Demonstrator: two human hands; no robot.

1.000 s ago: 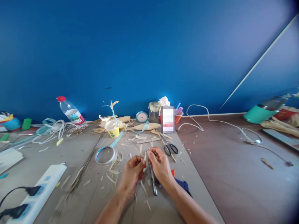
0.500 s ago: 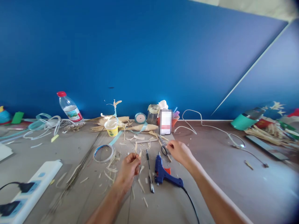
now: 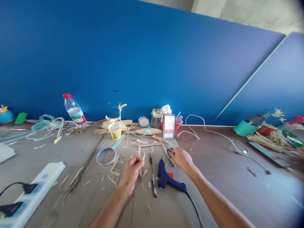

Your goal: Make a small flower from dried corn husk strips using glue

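Pale, pointed husk-like pieces point(image 3: 139, 152) stood pinched in our left hand point(image 3: 132, 171) above the grey-brown table point(image 3: 82, 198); our right hand point(image 3: 182, 158) touched black-handled scissors point(image 3: 169, 153), grip unclear. Seemingly fetching these, we needed a secure hold.

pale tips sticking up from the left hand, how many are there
2. The higher tip rises above the fingers of the left hand; the lower tip is just right of it. More may be hidden inside the grip.
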